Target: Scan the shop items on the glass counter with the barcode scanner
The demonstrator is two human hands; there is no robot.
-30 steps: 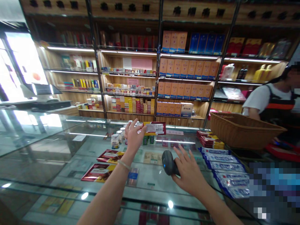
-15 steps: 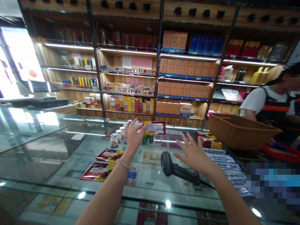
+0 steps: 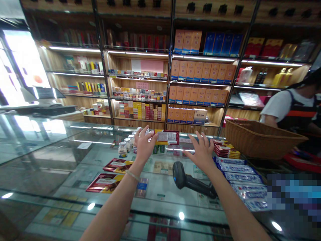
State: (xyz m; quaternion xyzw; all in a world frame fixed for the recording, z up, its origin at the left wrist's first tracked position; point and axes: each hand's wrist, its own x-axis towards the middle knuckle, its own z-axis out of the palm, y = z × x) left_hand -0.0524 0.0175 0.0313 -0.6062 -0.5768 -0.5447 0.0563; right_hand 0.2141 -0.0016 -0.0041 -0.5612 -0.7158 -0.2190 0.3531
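My left hand [image 3: 145,144] grips the left end of a chocolate bar [image 3: 167,137] in a red and yellow wrapper, its label side with a barcode facing me. Just right of the bar my right hand [image 3: 202,150] is open, fingers spread, touching nothing that I can see. Below lies a black barcode scanner [image 3: 179,175] on the glass counter [image 3: 173,204], its handle partly behind my right forearm. Two similar chocolate bars [image 3: 105,183] lie flat by my left forearm. A stack of such bars [image 3: 227,149] sits beyond my right hand.
Blue and white packets [image 3: 242,177] lie in a row at the right. A wicker basket [image 3: 263,140] stands behind them, near a person in an apron [image 3: 293,107]. Small jars [image 3: 122,149] stand left of my left hand; stocked shelves [image 3: 137,122] line the back.
My right hand has moved left and slightly up, closer to the held chocolate bar. My left hand keeps hold of the bar, almost unmoved.
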